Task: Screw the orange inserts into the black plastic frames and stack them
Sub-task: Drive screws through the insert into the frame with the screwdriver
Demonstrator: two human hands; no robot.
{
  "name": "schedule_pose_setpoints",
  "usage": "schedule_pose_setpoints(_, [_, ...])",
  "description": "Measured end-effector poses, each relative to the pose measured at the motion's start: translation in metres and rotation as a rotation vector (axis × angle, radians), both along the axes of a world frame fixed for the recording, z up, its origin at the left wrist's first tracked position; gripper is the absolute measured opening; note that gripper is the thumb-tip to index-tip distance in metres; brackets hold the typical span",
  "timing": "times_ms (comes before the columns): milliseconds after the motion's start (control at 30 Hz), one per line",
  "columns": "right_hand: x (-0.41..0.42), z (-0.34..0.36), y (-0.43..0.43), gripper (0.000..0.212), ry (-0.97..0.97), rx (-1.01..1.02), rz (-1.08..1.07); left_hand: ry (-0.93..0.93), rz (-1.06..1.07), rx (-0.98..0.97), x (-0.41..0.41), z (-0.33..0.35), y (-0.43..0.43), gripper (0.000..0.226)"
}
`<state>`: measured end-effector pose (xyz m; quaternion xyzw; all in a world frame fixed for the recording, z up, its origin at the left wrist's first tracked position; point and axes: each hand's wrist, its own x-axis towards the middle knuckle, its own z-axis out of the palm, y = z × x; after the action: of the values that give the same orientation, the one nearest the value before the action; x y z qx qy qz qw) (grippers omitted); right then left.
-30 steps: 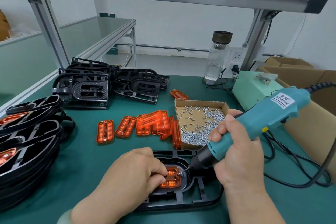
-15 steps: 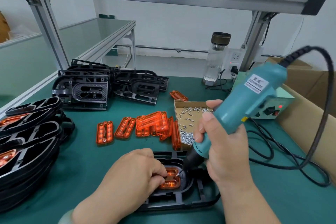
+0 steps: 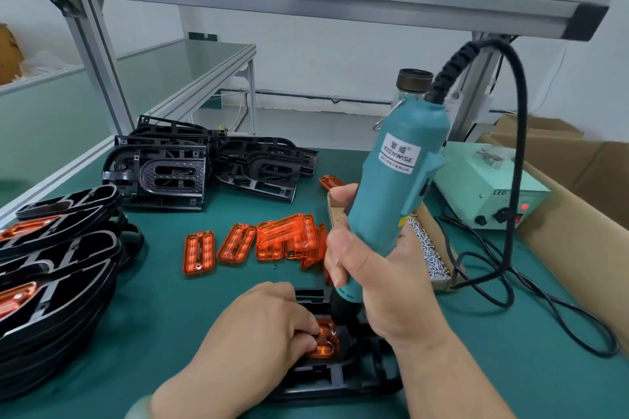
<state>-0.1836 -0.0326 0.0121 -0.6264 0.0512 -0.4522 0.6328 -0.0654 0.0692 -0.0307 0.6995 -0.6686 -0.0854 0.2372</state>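
Table [image 3: 163, 299]: flat top under a dark green mat.

- Left edge: stack of black plastic frames with orange inserts fitted [image 3: 58, 282].
- Rear left: pile of bare black plastic frames [image 3: 204, 163], overlapping.
- Centre: transparent orange plastic inserts [image 3: 282, 238]. Two lie flat to the left and the rest are heaped.
- Further back: lone orange insert [image 3: 328, 181].
- Right of centre: shallow brown cardboard tray [image 3: 439, 228] of small silver screws [image 3: 430, 255].
- Rear right: pale green control box [image 3: 483, 187], red lamp lit. Black cable [image 3: 544, 299] loops across the mat.
- Near edge: single black frame [image 3: 340, 381], lying flat.
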Motion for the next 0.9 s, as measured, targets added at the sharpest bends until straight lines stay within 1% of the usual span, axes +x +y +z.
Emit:
schedule_pose_setpoints(167, [-0.0019, -0.0011, -0.0022, 0.020, -0.033, 0.050, -0.014, 0.007, 0.018, 0.005, -0.0006, -0.0002, 0.0003, 0.023])
schedule_pose_setpoints(300, [-0.0031, -0.0007, -0.0025, 0.015, -0.030, 0.030, 0.024, 0.019, 0.026, 0.000, -0.0022, 0.0010, -0.0001, 0.022])
schedule_pose_setpoints(567, [-0.0045, -0.0037, -0.0010, 0.023, -0.043, 0.006, 0.037, 0.009, 0.037, 0.016, -0.0030, 0.0035, -0.0014, 0.021])
schedule_pose_setpoints(767, [-0.0047, -0.0026, -0.0001, 0.017, -0.024, -0.001, 0.034, -0.002, 0.031, 0.022, -0.0033, 0.0038, -0.0015, 0.022])
schedule_pose_setpoints(900, [-0.0066, -0.0031, -0.0001, 0.019, -0.031, 0.004, 0.016, 0.003, 0.031, 0.024, -0.0032, 0.0039, -0.0020, 0.021])
